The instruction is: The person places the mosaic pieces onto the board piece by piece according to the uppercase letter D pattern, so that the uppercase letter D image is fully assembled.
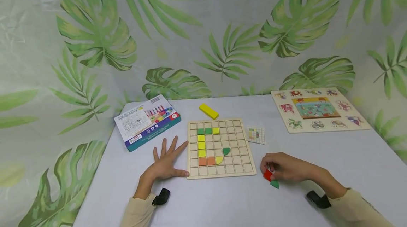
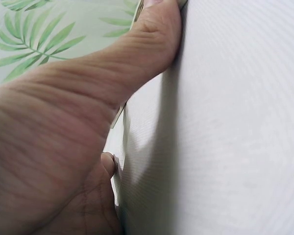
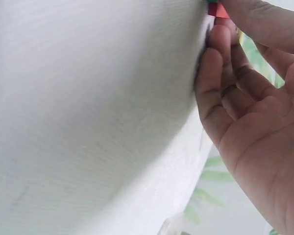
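A wooden grid board lies on the table, bearing green, yellow and orange square tiles plus a yellow quarter-round and a green quarter-round. Spread wide, my left hand rests with thumb and little finger at the board's left edge. To the right of the board, my right hand pinches a red tile between thumb and fingers, low over the table. A green quarter-round piece pokes out beside the red one, near the thumb. In the right wrist view the red tile shows at the fingertips.
A small pattern card lies by the board's upper right edge. Behind the board is a yellow block. A beaded-toy box sits at the back left, and a wooden animal puzzle at the back right.
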Motion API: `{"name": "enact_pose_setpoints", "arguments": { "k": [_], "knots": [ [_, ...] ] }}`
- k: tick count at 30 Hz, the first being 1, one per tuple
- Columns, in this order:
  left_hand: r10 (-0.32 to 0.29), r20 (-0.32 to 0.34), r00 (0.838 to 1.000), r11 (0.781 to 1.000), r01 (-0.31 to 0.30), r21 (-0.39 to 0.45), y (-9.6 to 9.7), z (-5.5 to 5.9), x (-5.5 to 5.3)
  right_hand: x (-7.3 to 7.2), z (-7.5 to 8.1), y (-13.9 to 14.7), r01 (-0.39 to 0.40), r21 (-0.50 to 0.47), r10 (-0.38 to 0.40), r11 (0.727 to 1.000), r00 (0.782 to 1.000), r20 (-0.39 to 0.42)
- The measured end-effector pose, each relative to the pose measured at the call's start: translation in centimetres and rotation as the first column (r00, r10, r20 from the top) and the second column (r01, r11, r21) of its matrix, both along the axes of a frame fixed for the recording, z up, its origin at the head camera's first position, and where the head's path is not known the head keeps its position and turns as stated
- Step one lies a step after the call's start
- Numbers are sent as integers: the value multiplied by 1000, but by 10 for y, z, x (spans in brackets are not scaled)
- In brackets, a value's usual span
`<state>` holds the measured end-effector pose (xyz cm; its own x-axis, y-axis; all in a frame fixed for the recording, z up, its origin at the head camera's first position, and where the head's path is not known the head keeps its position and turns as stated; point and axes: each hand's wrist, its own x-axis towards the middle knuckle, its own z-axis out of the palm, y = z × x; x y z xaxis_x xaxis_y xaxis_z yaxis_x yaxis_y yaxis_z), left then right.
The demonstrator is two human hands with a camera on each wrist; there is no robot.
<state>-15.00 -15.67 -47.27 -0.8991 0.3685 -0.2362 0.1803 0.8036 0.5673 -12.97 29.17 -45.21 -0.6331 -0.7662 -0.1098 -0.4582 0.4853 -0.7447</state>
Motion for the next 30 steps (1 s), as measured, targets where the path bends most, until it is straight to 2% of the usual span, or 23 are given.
{"name": "enact_pose_setpoints", "arguments": {
  "k": [9, 15, 18, 22, 30],
  "knots": [
    [-6, 4, 1000, 1000, 6, -2, 0, -2, -1, -1, 13, -9, -32, -50, 33, 998, 999, 30],
    [0, 1, 1000, 1000, 0, -9, -1, -1, -2, -8, 21, -19, -22, -68, 19, 997, 999, -48],
    [0, 2, 1000, 1000, 0, -2, -1, -1, -2, -14, 24, -26, 6, -66, -11, 998, 997, -76],
    [2, 7, 1000, 1000, -2, -1, -1, -1, -2, -22, 24, -37, 84, -70, -89, 994, 994, -60],
    [3, 11, 1000, 1000, -3, 2, 0, -2, -1, -38, 24, -63, 217, -112, -226, 970, 971, -81]
  ]
}}
